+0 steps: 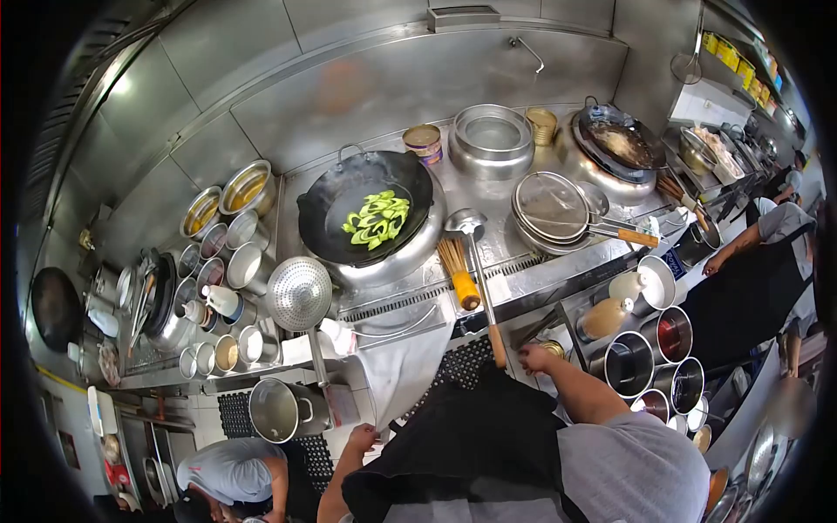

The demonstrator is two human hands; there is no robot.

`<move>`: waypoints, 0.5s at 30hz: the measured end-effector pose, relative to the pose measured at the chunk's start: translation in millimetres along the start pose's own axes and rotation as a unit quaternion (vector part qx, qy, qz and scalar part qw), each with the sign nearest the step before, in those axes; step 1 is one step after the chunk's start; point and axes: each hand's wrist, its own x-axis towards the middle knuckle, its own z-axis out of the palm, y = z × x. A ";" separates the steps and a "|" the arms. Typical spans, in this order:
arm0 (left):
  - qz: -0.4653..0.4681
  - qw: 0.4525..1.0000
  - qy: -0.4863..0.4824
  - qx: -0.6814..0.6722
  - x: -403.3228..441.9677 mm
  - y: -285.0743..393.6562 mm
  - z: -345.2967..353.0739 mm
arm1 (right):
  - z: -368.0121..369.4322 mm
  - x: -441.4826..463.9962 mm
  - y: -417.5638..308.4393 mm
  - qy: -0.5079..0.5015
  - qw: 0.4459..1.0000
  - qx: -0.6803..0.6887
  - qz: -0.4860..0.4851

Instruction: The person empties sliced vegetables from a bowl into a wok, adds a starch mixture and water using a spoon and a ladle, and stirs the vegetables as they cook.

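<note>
My left hand (362, 438) is low, beside the lower corner of a white cloth (403, 366) hanging off the counter edge; its fingers are curled, and what they hold is too small to tell. To the right, my right hand (535, 359) is loosely open near a ladle's wooden handle (497, 346) and a round golden object (554, 349). The ladle's bowl (466, 221) rests on the counter beside a bamboo brush (459, 275). Sliced green vegetables (378, 219) lie in a black wok (324, 234) on the stove. A perforated strainer (299, 293) is left of the cloth.
Strainers (552, 207) lie over a pot right of the ladle. A second wok (622, 139) stands at the back right. Sauce pots (628, 364) stand at my right, seasoning containers (248, 264) at the left. One person (228, 471) bends at lower left; others are at right.
</note>
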 end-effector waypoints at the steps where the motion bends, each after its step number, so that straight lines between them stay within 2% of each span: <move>1: 0.010 1.000 0.009 -0.012 0.1 10.0 5.1 | 0.2 -1.5 -1.9 0.002 0.999 -0.041 0.012; 3: 0.025 0.998 0.032 -0.046 -1.5 32.7 13.0 | -1.0 -6.2 -12.6 0.001 0.991 -0.131 0.032; 4: 0.044 0.997 0.053 -0.030 4.0 38.4 16.1 | 9.4 25.5 23.2 0.152 0.919 -0.341 -0.129; 6: 0.022 0.995 0.057 -0.082 21.7 41.2 18.9 | 7.6 38.8 9.8 0.204 0.926 -0.265 -0.172; 7: 0.048 0.991 0.045 -0.119 37.8 34.3 22.8 | 8.9 44.8 2.5 0.225 0.928 -0.226 -0.192; 8: 0.018 0.985 0.008 -0.170 37.4 47.2 20.2 | 9.0 54.1 -4.3 0.174 0.976 0.000 -0.133; 9: 0.017 0.982 -0.017 -0.186 23.5 74.6 14.4 | 8.7 53.9 -14.1 0.118 0.983 0.071 -0.121; 11: 0.047 0.973 -0.057 -0.217 8.7 124.7 3.5 | -1.5 19.7 -63.7 0.012 0.973 0.212 -0.088; 12: 0.070 0.973 -0.072 -0.209 21.6 132.6 0.2 | -12.6 -21.4 -109.9 -0.114 0.936 0.328 -0.063; 13: 0.093 0.974 -0.048 -0.201 23.0 156.1 -3.7 | -13.8 -21.0 -113.5 -0.110 0.935 0.335 -0.044; 14: 0.174 0.970 -0.003 -0.170 29.1 175.9 -7.6 | -15.0 -19.6 -113.4 -0.105 0.933 0.344 -0.023; 15: 0.200 0.969 0.070 -0.124 32.8 200.6 -9.6 | -16.6 -19.4 -112.9 -0.098 0.930 0.354 -0.003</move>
